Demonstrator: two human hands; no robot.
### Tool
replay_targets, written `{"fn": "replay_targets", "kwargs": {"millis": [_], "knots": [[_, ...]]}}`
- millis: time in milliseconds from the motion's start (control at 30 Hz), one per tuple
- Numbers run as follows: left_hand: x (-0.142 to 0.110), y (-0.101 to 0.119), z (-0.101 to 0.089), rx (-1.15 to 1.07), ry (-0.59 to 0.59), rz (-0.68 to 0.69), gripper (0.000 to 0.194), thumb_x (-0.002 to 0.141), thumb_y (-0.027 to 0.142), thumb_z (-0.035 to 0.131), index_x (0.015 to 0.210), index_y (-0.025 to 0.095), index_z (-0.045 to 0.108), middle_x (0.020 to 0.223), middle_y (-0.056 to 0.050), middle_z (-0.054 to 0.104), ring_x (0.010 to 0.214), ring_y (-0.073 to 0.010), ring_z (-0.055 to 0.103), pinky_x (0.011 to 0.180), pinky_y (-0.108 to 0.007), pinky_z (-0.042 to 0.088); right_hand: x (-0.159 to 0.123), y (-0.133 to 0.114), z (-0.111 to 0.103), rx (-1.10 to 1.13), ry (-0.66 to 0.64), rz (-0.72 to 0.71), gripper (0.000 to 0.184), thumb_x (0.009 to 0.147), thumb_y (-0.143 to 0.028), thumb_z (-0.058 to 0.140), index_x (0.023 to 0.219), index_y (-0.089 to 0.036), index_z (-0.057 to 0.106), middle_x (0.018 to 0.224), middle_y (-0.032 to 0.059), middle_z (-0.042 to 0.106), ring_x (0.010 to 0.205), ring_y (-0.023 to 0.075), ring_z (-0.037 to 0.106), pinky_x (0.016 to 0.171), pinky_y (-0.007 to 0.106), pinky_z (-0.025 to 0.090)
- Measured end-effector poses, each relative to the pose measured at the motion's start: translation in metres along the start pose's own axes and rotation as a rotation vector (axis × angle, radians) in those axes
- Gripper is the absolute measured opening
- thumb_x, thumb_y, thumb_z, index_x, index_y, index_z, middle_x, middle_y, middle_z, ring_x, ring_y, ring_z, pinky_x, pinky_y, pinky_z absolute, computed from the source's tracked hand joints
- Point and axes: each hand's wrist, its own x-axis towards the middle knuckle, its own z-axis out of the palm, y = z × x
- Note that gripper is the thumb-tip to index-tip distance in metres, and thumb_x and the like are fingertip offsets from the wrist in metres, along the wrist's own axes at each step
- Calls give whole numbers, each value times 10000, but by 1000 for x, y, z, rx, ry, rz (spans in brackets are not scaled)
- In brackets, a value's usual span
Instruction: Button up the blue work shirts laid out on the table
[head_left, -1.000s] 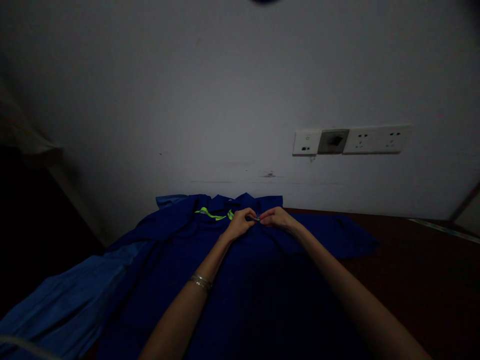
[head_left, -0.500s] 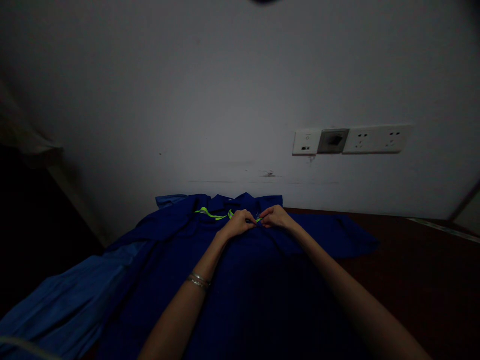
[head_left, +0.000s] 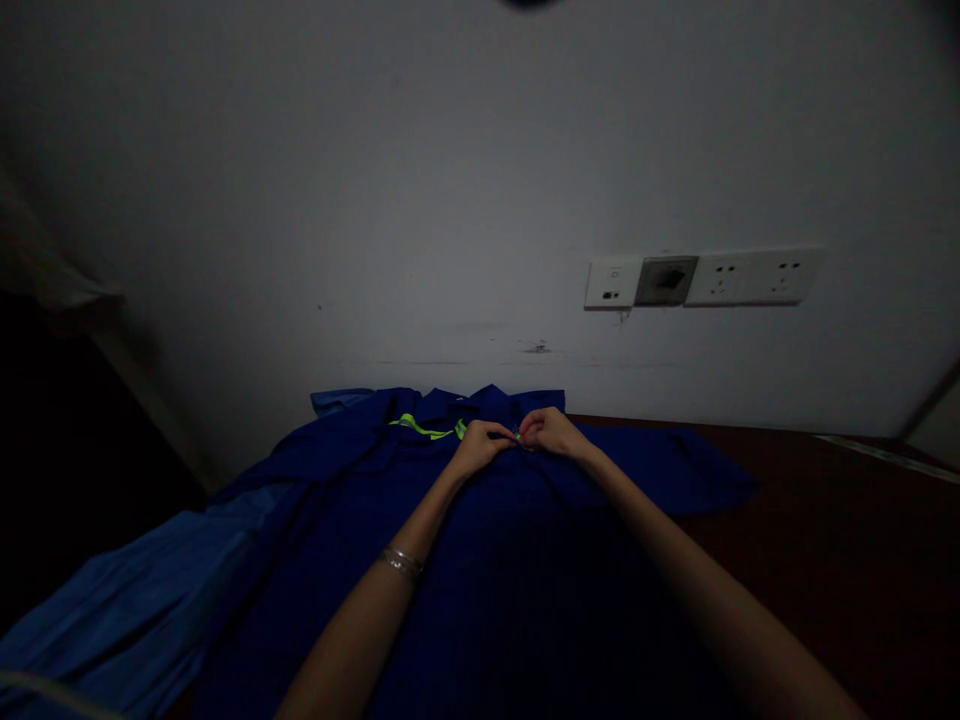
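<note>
A dark blue collared jacket (head_left: 360,560) with yellow-green strips across its chest lies spread out, collar toward the wall. My left hand (head_left: 480,447) pinches the cloth near the chest strip, thumb and fingertips together. Close beside it on the right, my right hand (head_left: 553,433) also pinches the jacket, fingers curled. A small bit of the yellow-green strip (head_left: 520,438) shows between the two hands. What exactly lies under the fingertips is too small and dark to make out. Bracelets (head_left: 401,560) circle my left wrist.
A lighter blue cloth (head_left: 157,575) spreads at the lower left, partly under the jacket. The dark brown tabletop (head_left: 825,540) extends to the right. Behind is a grey wall (head_left: 450,200) with a row of sockets (head_left: 705,280). A pale cord (head_left: 52,690) crosses the bottom left corner.
My left fingers have straightened a little and shifted slightly right toward my right hand. The right fingers have curled in more. The jacket lies as before.
</note>
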Motion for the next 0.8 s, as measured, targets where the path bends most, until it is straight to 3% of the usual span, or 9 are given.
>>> {"fn": "replay_targets", "kwargs": {"millis": [367,533,800], "knots": [[3,-9,7,-60,134,-48,140,643,217,631,745,139,688,743,-34,677,695,-152,599,682,-254,446,2,1,-4,2,-4,5,173,588,-124,588,754,-116,635,606,11,625,517,86,536,472,168,391],[6,-14,9,-52,192,-39,147,654,228,629,749,128,678,738,-38,669,693,-145,587,679,-250,438,0,-2,-5,-5,-76,-72,291,571,-139,625,861,-112,632,746,42,659,652,115,591,577,190,446],[5,-12,11,-58,226,-48,134,654,199,624,746,115,672,719,-36,658,673,-137,574,644,-236,426,3,4,3,-220,15,-200,331,570,-73,589,894,-120,632,777,36,657,707,127,599,630,196,458]]}}
